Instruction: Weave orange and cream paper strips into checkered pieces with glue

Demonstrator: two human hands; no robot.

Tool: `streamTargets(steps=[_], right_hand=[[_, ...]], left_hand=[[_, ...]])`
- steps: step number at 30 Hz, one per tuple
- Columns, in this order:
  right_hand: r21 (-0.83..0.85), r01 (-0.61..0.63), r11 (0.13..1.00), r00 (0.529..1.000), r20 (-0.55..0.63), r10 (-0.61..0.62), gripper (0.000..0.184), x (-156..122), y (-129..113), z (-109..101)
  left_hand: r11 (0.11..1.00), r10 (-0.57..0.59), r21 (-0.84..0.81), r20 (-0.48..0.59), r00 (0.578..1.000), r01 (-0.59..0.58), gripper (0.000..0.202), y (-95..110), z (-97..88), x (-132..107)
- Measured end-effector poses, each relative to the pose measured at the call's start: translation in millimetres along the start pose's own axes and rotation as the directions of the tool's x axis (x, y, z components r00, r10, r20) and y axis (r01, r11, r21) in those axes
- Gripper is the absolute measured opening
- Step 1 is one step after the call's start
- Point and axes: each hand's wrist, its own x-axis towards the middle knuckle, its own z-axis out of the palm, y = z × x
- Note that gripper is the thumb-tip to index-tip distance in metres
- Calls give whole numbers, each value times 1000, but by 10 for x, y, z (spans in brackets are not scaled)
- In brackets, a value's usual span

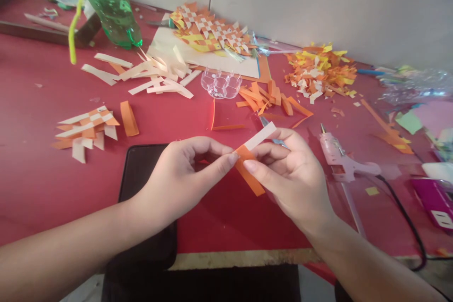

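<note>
My left hand (184,170) and my right hand (290,174) meet above the red table (35,184), near its front edge. Together they pinch two crossed paper strips: an orange strip (250,177) that slants down to the right and a cream strip (260,136) that sticks up to the right. The fingertips of both hands press on the crossing. A thin metal tool (274,139) shows just behind my right hand's fingers; whether the hand holds it I cannot tell. A dark phone or tablet (141,170) lies under my left wrist.
A small woven orange-and-cream piece (87,127) lies at left. Loose cream strips (155,78), orange strips (269,96), a scrap heap (320,73) and a larger woven mat (212,30) lie behind. Also here are a green bottle (109,0), a clear tray (221,84) and a pink glue gun (341,160).
</note>
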Motion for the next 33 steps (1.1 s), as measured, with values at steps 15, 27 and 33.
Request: streamTargets(steps=[15,27,33], right_hand=[[-110,95,989,990,114,-82,37,-35,-9,-11],[-179,131,975,991,8,-132,32,-53,-22,-41],[-219,221,950,973,-23,-231,31,-31,-15,-43]], left_hand=[[999,20,-32,-4,1000,-20,21,48,-9,4],[997,44,-61,-117,992,-51,20,20,-33,-13],[984,100,-131,-174,980,-124,17,-5,-23,-7]])
